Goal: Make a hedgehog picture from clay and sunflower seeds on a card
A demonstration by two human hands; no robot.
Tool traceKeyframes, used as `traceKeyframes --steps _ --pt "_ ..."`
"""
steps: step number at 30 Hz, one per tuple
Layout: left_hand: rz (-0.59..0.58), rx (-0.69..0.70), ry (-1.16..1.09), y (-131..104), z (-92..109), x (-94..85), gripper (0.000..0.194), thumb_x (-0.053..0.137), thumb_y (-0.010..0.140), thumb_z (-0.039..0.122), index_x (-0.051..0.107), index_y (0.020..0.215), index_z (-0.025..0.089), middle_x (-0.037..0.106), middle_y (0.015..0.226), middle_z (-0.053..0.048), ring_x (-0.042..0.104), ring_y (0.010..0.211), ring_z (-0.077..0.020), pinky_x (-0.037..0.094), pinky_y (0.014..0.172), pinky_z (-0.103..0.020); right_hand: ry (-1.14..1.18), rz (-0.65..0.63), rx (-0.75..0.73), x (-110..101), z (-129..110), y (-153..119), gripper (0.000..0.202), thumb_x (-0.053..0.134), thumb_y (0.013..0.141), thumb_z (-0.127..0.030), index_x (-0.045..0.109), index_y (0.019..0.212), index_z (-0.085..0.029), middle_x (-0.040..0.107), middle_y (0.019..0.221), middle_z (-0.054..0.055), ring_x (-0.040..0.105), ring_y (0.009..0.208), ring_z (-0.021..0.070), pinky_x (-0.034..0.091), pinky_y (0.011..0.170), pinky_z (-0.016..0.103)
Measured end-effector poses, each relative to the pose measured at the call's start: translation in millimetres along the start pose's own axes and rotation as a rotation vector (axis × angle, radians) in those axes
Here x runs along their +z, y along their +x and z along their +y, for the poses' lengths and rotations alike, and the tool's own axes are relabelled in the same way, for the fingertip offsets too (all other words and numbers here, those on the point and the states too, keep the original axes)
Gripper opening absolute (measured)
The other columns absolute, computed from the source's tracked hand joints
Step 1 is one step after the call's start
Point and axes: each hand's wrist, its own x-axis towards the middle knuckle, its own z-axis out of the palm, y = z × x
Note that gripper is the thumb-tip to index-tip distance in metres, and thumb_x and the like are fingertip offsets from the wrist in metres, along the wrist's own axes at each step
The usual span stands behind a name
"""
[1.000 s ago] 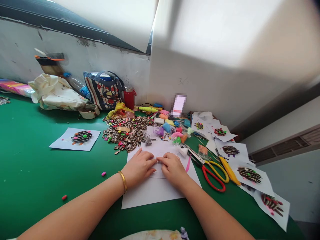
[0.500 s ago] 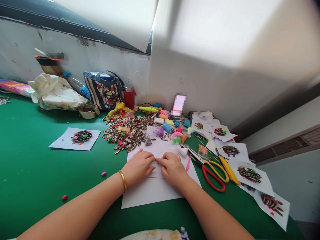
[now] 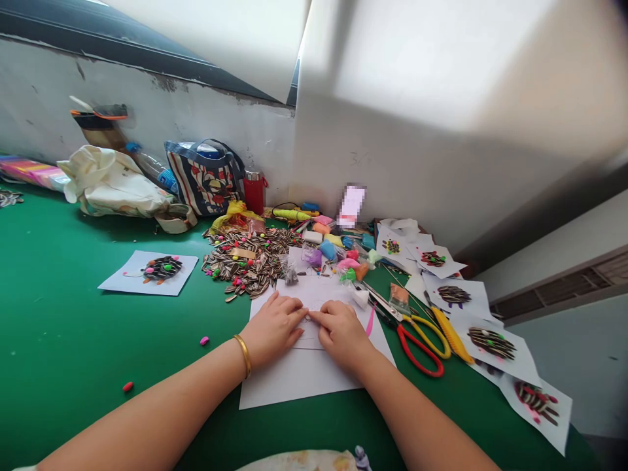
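White paper (image 3: 275,389) lies on the green table, with a smaller sheet on top bearing faint drawn lines. My left hand (image 3: 277,326) rests on it, fingers bent, a gold bangle on the wrist. From the right, my right hand (image 3: 342,330) reaches in with its index finger extended. Both index fingertips meet at a small whitish spot on the drawing; whether it is a piece of clay is too small to tell. A pile of striped sunflower seeds (image 3: 258,258) sits beyond my left hand, and bags of coloured clay (image 3: 328,250) lie past the paper.
Scissors (image 3: 422,340) and a yellow cutter (image 3: 451,335) lie to the right, beside several seed-decorated cards (image 3: 492,343). Another card (image 3: 122,280) is at the left, near two small clay bits. Bags (image 3: 206,176), a red flask (image 3: 254,193) and a phone (image 3: 351,206) stand by the wall.
My fingertips have shifted very slightly to the right on the paper, and a small whitish spot now shows between them. The camera view has moved a little.
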Motion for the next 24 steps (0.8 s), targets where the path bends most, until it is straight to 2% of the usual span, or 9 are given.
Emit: traceKeyframes --steps 7,11,19,24 --pt "-0.007 -0.002 0.014 0.3 0.7 -1.7 0.036 0.057 0.087 0.027 0.056 0.123 0.023 0.058 0.115 -0.008 0.052 0.108 -0.0252 0.025 0.11 -0.054 -0.055 -0.011 -0.067 -2.8 -1.4 -1.4 0.035 0.053 0.08 -0.01 0.069 0.108 -0.025 0.059 0.093 0.006 0.051 0.09 0.0202 0.033 0.081 0.036" --pt "0.004 0.0 0.013 -0.1 0.3 -1.0 0.036 0.057 0.087 0.028 0.057 0.122 0.022 0.058 0.115 -0.008 0.052 0.108 -0.025 0.025 0.11 -0.053 -0.03 0.016 -0.073 -1.7 -1.0 -2.1 0.037 0.053 0.078 -0.008 0.069 0.108 -0.024 0.059 0.095 0.006 0.051 0.091 0.02 0.033 0.082 0.036" --pt "0.006 -0.004 0.002 -0.1 1.0 -1.9 0.035 0.058 0.087 0.027 0.057 0.121 0.023 0.059 0.115 -0.007 0.052 0.108 -0.0251 0.026 0.109 -0.054 -0.02 -0.015 -0.08 -0.7 -3.7 -2.3 0.035 0.052 0.078 -0.008 0.07 0.104 -0.025 0.058 0.093 0.005 0.05 0.09 0.0192 0.034 0.084 0.035" --pt "-0.001 -0.009 0.002 -0.5 0.7 -1.5 0.036 0.058 0.087 0.028 0.057 0.123 0.022 0.059 0.116 -0.008 0.052 0.108 -0.0254 0.025 0.11 -0.054 -0.029 -0.034 -0.059 -1.8 -6.1 -1.3 0.04 0.052 0.078 -0.008 0.067 0.112 -0.024 0.057 0.094 0.005 0.05 0.09 0.0196 0.035 0.084 0.035"
